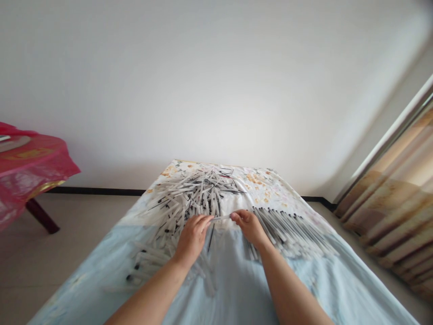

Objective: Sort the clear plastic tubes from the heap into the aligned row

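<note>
A table covered by a light blue flowered cloth carries a big loose heap of white and black pen parts. My left hand and my right hand meet over the middle of the table, each pinching one end of a single white pen tube. To the right of my right hand lies a row of assembled pens, side by side. More loose pieces lie under and left of my left forearm.
A red plastic-covered table with a dark leg stands at the left. Striped curtains hang at the right. A plain white wall lies behind, with pale floor tiles on both sides.
</note>
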Tool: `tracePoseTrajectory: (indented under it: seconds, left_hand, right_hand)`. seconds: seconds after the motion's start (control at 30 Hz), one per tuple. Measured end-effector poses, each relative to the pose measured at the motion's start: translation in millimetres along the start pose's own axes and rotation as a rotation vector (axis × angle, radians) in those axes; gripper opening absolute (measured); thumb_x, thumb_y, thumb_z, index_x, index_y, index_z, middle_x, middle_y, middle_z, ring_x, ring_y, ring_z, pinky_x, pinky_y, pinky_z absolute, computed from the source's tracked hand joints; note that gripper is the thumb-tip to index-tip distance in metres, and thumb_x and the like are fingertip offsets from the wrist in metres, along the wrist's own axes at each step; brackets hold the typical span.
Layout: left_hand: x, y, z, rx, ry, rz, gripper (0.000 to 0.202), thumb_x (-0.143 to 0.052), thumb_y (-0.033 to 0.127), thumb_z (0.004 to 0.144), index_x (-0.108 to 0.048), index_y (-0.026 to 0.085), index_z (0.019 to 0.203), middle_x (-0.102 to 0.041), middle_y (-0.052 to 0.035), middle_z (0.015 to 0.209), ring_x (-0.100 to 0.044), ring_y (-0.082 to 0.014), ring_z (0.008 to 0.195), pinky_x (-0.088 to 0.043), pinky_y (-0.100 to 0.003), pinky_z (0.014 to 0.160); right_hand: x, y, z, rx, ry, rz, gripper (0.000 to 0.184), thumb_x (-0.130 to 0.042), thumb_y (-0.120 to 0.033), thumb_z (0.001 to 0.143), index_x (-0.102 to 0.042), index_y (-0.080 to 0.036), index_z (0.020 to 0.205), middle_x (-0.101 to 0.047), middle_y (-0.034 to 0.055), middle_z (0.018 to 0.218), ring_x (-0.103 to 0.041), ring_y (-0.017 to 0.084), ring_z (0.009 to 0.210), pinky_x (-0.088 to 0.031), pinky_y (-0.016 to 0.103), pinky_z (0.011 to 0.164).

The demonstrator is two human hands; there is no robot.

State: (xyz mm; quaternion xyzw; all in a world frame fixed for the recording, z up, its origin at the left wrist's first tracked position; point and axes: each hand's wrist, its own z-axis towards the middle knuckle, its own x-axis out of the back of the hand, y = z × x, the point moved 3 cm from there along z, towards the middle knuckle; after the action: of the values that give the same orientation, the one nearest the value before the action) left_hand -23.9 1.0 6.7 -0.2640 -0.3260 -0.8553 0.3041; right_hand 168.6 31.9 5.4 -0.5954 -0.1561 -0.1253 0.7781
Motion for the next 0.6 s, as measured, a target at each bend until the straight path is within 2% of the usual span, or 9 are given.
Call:
tracePoseTrajectory:
  seconds: [0.07,0.23,0.33,0.4,0.53,0.6]
  left_hand:
    - [-0.1,-0.3,-0.1,0.004,-0.003,-0.003,0.029,-0.037,0.019,0.084,-0.055,0.022,0.106,-0.059,-0.0058,0.094,-0.054,-0.0166,0.089,-0.044,-0.034,0.08]
    - [-0.4,-0.5,-0.3,0.023,-0.012,-0.004,0.029,-0.037,0.018,0.084,-0.055,0.022,0.106,-0.059,-0.0056,0.096,-0.053,-0.0165,0.091,-0.044,-0.033,0.081]
    - [-0.2,0.2,-0.1,0.015,-0.019,0.006,0.029,-0.038,0.018,0.084,-0.056,0.022,0.106,-0.059,-0.0051,0.095,-0.053,-0.0162,0.09,-0.044,-0.033,0.081]
    - [-0.3,-0.1,-0.1,0.018,-0.02,0.011,0.029,-0.039,0.018,0.084,-0.056,0.022,0.106,-0.06,-0.0048,0.095,-0.053,-0.0159,0.09,-0.044,-0.032,0.081]
    - [-0.2,-0.8,-0.2,0.019,-0.001,0.005,0.029,-0.038,0.017,0.084,-0.056,0.022,0.106,-0.06,-0.005,0.096,-0.053,-0.0159,0.09,-0.043,-0.032,0.081]
    - [0.0,-0.1,-0.4,0.011,-0.001,0.004,0.029,-0.038,0.017,0.084,-0.056,0.022,0.105,-0.059,-0.0053,0.095,-0.053,-0.0162,0.09,-0.043,-0.033,0.081]
  right_hand:
    - [0.9,-0.3,-0.2,-0.009,0.007,-0.038,0.042,-0.043,-0.05,0.078,-0.064,-0.014,0.07,-0.062,0.0042,0.064,-0.053,0.015,0.062,-0.039,0.025,0.059]
    - [1.1,-0.2,0.0,0.014,-0.029,0.06,0.035,-0.051,-0.047,0.074,-0.061,-0.016,0.086,-0.06,0.0015,0.069,-0.052,0.014,0.063,-0.04,0.024,0.059]
    - [1.5,0.1,0.0,-0.004,-0.011,-0.031,0.036,-0.046,-0.048,0.077,-0.06,-0.015,0.071,-0.058,0.0019,0.062,-0.051,0.014,0.059,-0.038,0.024,0.058]
    - [2.2,-0.4,0.0,-0.014,0.005,-0.063,0.041,-0.041,-0.049,0.079,-0.06,-0.014,0.068,-0.059,0.0034,0.063,-0.052,0.014,0.06,-0.039,0.025,0.059]
    - [2.1,-1.2,0.3,0.008,-0.03,0.013,0.038,-0.045,-0.048,0.077,-0.06,-0.015,0.087,-0.061,0.004,0.072,-0.053,0.015,0.065,-0.04,0.025,0.06]
    - [1.5,-0.5,0.4,0.016,-0.043,0.004,0.035,-0.046,-0.046,0.077,-0.06,-0.015,0.086,-0.06,0.0029,0.07,-0.052,0.014,0.063,-0.04,0.024,0.059]
